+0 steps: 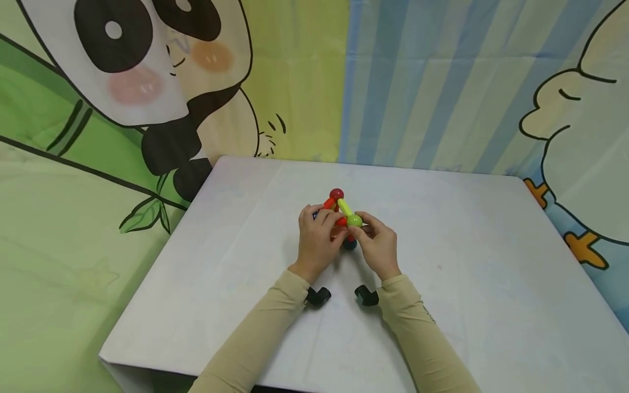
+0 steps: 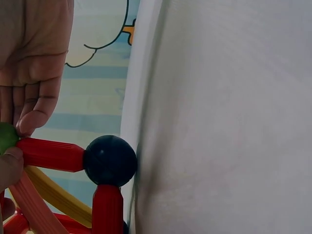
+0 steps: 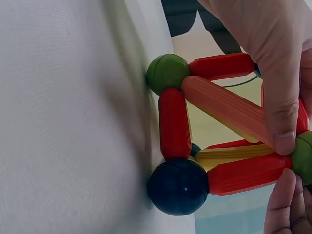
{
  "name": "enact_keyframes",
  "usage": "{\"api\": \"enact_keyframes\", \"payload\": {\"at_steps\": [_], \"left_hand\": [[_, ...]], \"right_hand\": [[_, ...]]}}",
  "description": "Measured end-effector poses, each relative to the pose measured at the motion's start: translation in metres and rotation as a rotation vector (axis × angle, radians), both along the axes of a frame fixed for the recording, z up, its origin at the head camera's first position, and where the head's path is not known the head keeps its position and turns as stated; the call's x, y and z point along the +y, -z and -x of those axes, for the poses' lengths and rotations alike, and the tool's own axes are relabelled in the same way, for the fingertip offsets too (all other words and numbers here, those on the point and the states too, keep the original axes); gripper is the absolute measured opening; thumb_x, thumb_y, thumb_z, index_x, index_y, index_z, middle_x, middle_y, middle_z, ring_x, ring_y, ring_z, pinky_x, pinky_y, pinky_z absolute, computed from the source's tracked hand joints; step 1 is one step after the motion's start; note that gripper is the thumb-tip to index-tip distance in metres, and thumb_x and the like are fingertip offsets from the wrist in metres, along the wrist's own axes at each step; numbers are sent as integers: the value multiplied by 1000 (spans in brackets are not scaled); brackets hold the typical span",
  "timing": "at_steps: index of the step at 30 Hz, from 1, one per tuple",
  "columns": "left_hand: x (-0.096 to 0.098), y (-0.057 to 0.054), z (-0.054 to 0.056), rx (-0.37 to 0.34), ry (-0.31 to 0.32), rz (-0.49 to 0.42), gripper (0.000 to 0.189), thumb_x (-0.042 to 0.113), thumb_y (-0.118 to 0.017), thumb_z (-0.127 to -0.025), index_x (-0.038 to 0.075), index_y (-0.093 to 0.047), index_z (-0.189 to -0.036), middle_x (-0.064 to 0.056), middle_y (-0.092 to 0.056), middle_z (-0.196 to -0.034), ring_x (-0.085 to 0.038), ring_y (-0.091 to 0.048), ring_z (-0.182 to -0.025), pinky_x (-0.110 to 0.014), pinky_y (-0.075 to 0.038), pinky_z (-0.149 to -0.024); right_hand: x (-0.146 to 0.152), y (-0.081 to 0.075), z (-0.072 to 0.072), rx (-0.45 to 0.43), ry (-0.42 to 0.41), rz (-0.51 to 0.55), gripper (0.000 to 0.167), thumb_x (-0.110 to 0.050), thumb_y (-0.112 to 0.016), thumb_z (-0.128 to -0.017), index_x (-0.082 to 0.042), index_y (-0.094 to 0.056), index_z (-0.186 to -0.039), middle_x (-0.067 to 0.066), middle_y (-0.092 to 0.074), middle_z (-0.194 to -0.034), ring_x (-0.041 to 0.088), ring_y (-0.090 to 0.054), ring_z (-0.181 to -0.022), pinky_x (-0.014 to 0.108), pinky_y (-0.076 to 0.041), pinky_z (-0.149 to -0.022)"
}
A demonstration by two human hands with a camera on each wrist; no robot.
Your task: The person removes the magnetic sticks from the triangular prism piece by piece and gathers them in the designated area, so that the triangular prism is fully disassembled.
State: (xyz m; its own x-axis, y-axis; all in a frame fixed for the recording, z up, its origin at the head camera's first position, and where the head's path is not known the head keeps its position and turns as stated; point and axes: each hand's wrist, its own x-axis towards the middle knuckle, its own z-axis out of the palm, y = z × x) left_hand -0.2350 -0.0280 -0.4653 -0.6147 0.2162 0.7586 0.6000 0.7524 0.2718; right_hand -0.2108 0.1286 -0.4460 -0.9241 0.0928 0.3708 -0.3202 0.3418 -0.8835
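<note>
Both hands are on a frame of magnetic rods and balls standing on the table. My left hand (image 1: pixel 316 237) reaches over the near side, thumb and fingers gripping a red rod (image 3: pixel 248 174) beside a green ball (image 1: pixel 354 220). My right hand (image 1: pixel 380 245) pinches that green ball between thumb and fingertips. A red ball (image 1: pixel 336 194) tops the far end, with a yellow-green rod (image 1: pixel 345 207) running down from it. Dark blue ball (image 3: pixel 178 187) and another green ball (image 3: pixel 168 74) sit low by the tabletop, joined by a short red rod (image 3: pixel 174 124). Fingers partly cover the frame.
The white-covered table (image 1: pixel 236 262) extends around the frame. Black camera pieces (image 1: pixel 318 297) stick out at both wrists. Behind the table hangs a printed cloth (image 1: pixel 417 98) with a panda, stripes and a sheep-like figure.
</note>
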Motion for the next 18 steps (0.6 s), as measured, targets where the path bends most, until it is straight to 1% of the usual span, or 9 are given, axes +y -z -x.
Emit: {"api": "enact_keyframes", "payload": {"at_steps": [3, 7, 11, 15, 18], "left_hand": [[0, -1, -1, -7, 6, -2, 34, 33, -79, -82, 12, -68, -107, -2, -63, -102, -28, -43, -118, -48, -26, -109], [-1, -3, -2, -21, 9, -1, 35, 34, -79, -83, 12, -68, -108, -3, -63, -102, -28, -43, -118, -45, -29, -106], [-1, -3, -2, -20, 10, 4, 37, 35, -79, -82, 12, -68, -109, -3, -63, -103, -29, -44, -118, -44, -31, -104], [-1, -3, -2, -21, 13, 1, 40, 34, -80, -81, 11, -68, -111, -3, -62, -104, -28, -44, -117, -43, -31, -103], [-1, -3, -3, -29, 17, 0, 40, 35, -80, -81, 11, -68, -112, -3, -62, -105, -27, -43, -118, -43, -31, -103]], "right_hand": [[2, -1, 0, -34, -24, 29, 37, -18, -73, -88, -3, -67, -121, 13, -71, -98, 20, -65, -80, 19, -49, -64], [3, -2, 0, -78, -51, 67, 37, -20, -71, -90, -5, -66, -123, 12, -70, -103, 17, -64, -82, 20, -47, -63], [4, -3, 0, -106, -89, 109, 36, -19, -69, -91, -4, -64, -124, 13, -68, -107, 15, -61, -83, 20, -45, -63], [5, -4, 1, -120, -145, 156, 36, -14, -65, -94, -1, -61, -127, 17, -65, -110, 15, -59, -85, 19, -46, -67], [6, -3, 3, -129, -181, 183, 36, -12, -62, -96, 2, -57, -129, 18, -63, -115, 14, -59, -88, 21, -49, -73]]}}
